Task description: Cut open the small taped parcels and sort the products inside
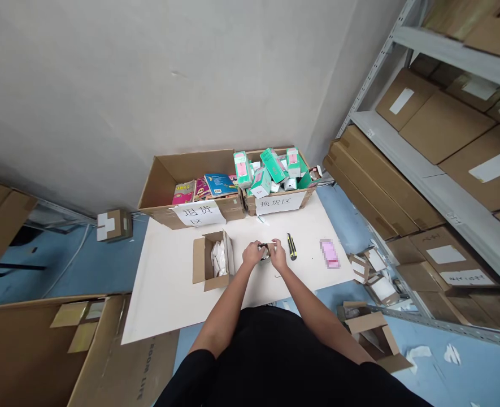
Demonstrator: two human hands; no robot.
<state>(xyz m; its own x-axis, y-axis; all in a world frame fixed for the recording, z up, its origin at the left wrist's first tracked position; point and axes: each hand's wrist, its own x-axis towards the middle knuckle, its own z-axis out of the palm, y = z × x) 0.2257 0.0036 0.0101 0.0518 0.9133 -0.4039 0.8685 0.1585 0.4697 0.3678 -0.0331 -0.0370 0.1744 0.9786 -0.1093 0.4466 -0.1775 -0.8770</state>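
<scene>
Over the middle of the white table, both my hands close on one small dark-rimmed object, greyish-brown inside; its exact kind is too small to tell. My left hand grips its left side, fingers curled. On the opposite side, my right hand pinches the edge with thumb and fingers. A yellow-and-black utility knife lies just right of my right hand. To the left of my left hand stands an open cardboard box with white crumpled packing inside.
At the table's back are a carton of books and a carton heaped with green-and-white boxes, both with paper signs. A blurred pink item lies at the right. Shelves of cartons flank the right; an opened box sits on the floor.
</scene>
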